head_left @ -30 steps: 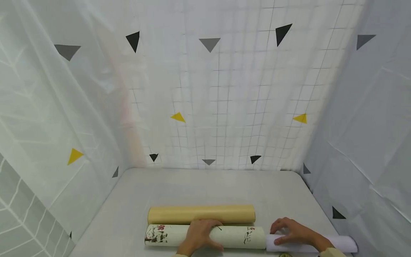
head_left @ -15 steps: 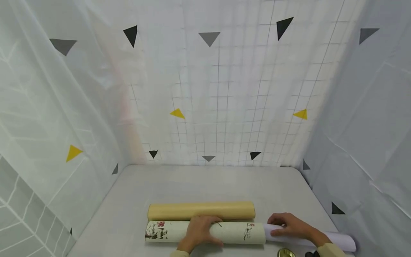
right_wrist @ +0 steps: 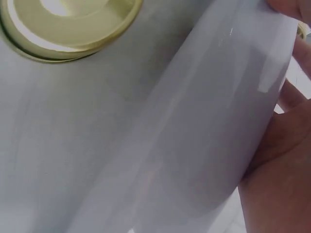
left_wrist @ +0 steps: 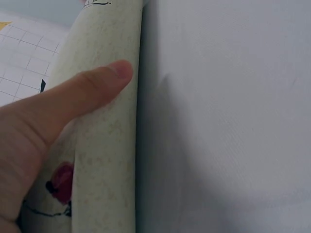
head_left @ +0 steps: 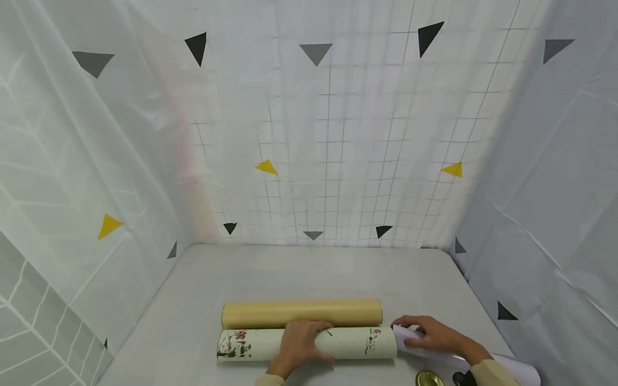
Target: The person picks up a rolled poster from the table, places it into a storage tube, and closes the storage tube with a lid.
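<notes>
My left hand holds a cream tube printed with flowers, which lies crosswise near the front of the table. In the left wrist view the thumb lies along its surface; the other fingers are hidden. My right hand grips a white paper roll near its left end, thumb on the near side. That end is at the right end of the flowered tube; whether it enters the tube cannot be told. Glossy white paper fills the middle of the right wrist view.
A plain yellow-tan tube lies parallel just behind the flowered one. A round gold lid sits near the front edge, with a small black object beside it. White sheeting with triangles surrounds the table.
My right hand has shifted slightly left with the white roll, whose right end has swung nearer. The left hand stays on the flowered tube. More of the gold lid shows as the view tips down.
</notes>
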Motion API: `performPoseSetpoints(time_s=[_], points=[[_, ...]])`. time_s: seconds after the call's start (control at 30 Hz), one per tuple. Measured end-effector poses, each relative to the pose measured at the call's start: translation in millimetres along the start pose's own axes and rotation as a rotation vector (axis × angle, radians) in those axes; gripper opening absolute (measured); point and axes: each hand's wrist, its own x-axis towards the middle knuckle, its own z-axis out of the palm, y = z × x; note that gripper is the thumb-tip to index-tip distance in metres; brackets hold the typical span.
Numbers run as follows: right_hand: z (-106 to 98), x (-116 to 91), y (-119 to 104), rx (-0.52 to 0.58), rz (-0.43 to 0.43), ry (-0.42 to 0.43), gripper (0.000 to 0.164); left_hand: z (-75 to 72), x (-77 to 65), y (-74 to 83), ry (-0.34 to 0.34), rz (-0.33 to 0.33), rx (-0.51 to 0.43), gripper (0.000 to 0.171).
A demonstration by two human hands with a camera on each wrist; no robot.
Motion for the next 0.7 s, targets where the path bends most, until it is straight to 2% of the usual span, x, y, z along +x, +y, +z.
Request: performPoseSetpoints(time_s=[0.17,0.4,0.57,0.7], points=[[-2,2,-1,-0.047,-0.017,0.034,0.042,0.6,1.2,-0.2,-0.003,-0.022,-0.019,0.077],[4,3,-4,-0.171,-0.143,0.242,0.042,2.0,2.9,0.2,0.013,-0.057,-0.043,0.078],[8,7,-8,-0.199,-0.209,0.301,0.044,0.7,3.8,0.7,0.044,-0.067,-0.027,0.08],[11,13,-13,-0.253,-0.23,0.352,0.046,-1.4,4.0,-0.1,0.069,-0.082,-0.002,0.081]])
